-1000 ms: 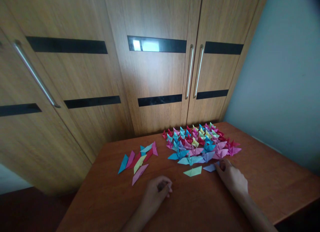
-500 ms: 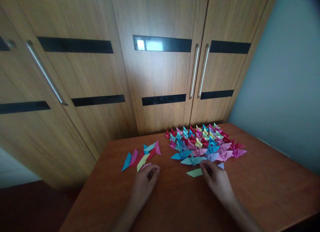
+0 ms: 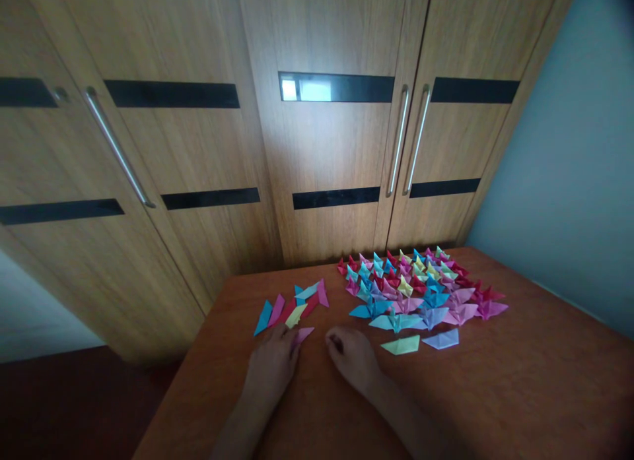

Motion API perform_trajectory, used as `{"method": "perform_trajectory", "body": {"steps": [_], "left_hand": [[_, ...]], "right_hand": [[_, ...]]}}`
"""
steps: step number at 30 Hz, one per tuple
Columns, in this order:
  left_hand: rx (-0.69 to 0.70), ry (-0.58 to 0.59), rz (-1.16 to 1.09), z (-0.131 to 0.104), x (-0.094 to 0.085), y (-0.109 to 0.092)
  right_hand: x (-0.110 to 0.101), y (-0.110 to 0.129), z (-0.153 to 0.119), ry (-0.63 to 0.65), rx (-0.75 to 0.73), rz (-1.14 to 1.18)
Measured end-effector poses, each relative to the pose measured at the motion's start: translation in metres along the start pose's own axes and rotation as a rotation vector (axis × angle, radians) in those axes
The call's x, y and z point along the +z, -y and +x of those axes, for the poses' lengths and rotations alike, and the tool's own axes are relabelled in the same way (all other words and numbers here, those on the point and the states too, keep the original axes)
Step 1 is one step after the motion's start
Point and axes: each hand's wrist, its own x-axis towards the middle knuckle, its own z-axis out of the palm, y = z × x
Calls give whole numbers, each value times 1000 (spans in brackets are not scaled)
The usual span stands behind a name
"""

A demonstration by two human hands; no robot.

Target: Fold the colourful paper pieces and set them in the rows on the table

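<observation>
My left hand [image 3: 271, 360] is at the near side of a loose group of flat folded papers, its fingers closed on a pink folded paper [image 3: 304, 334] whose tip sticks out to the right. A yellow folded paper [image 3: 296, 316] lies just beyond its fingertips. To the right, my right hand [image 3: 352, 356] rests low over the table with its fingers curled in; nothing shows in them. A pale green folded paper [image 3: 401, 345] and a lavender folded paper [image 3: 442, 339] lie flat to the right of this hand.
Rows of small colourful paper cranes [image 3: 405, 287] stand at the back right of the brown table [image 3: 317, 414]. Blue [image 3: 263, 318], magenta and red folded papers lie at the left. Behind the table rises a wooden wardrobe [image 3: 327, 156]; a pale wall [image 3: 559, 183] borders the right.
My right hand has left the pale green and lavender papers and moved left, towards my left hand. My left hand has come onto the pink folded paper. The view has shifted slightly left.
</observation>
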Motion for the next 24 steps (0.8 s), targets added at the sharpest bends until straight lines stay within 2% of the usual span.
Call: {"method": "perform_trajectory", "body": {"steps": [4,8,11,14,16,19,21,24], "left_hand": [[-6,-11,-1,1,-3,-4],[-1,-50,-94,0,-2,2],[-13,-105,-251,1,-2,8],[-47,-140,-536,4,-1,8],[-90,-92,-778,4,1,2],[-131,40,-1073,3,7,-12],[-125,99,-1159,1,11,-22],[-128,125,-1228,0,16,-33]], "right_hand": [[1,-4,-2,-6,-8,54],[-1,-5,-3,-14,-7,137],[-2,-4,-3,-39,-2,184],[-3,-3,-4,-59,12,256],[-4,-3,-4,-73,16,325],[-5,-2,-5,-81,2,406],[-5,-2,-5,-66,-8,442],[-6,-3,-6,-61,16,495]]}}
